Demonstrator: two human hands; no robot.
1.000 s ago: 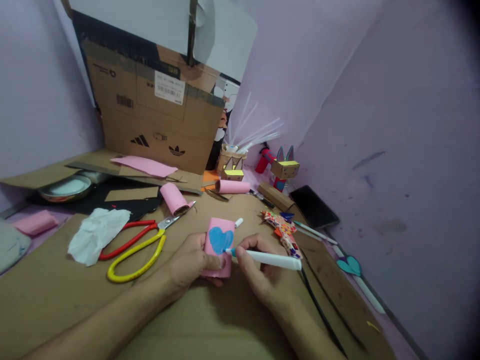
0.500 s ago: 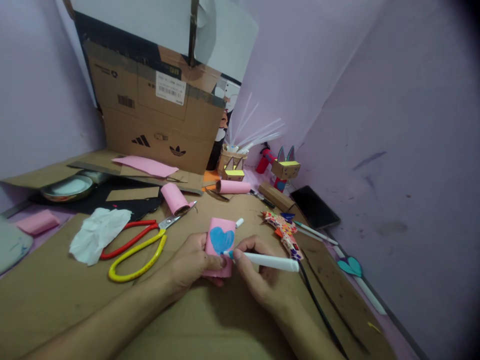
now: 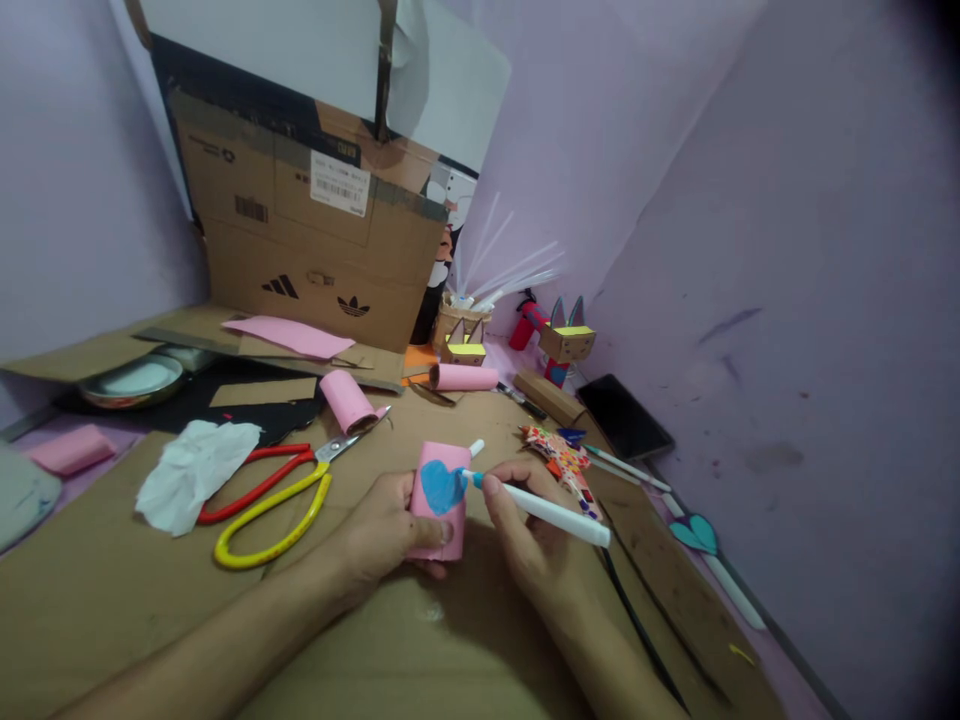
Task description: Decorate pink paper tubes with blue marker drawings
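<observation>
A pink paper-covered tube (image 3: 425, 535) with a blue heart (image 3: 442, 487) on its front is held upright by my left hand (image 3: 386, 530), the thumb across its lower front. My right hand (image 3: 525, 515) is closed around a white marker (image 3: 559, 515), whose blue tip touches the heart's upper right edge. Just behind the tube lies a small white cap (image 3: 477, 447). Scissors (image 3: 289, 490) with one red and one yellow handle lie left of my left hand, beside a crumpled white tissue (image 3: 191, 475).
Two more pink tubes (image 3: 349, 402) (image 3: 465, 377) lie farther back. A large cardboard box (image 3: 307, 230) stands behind them. At the right are a dark tablet (image 3: 625, 415), a floral-patterned piece (image 3: 559, 455) and a teal heart (image 3: 694, 534).
The marker tip has moved up from the heart's lower right to its upper right edge. My left thumb sits slightly lower on the tube, and the heart shows more fully.
</observation>
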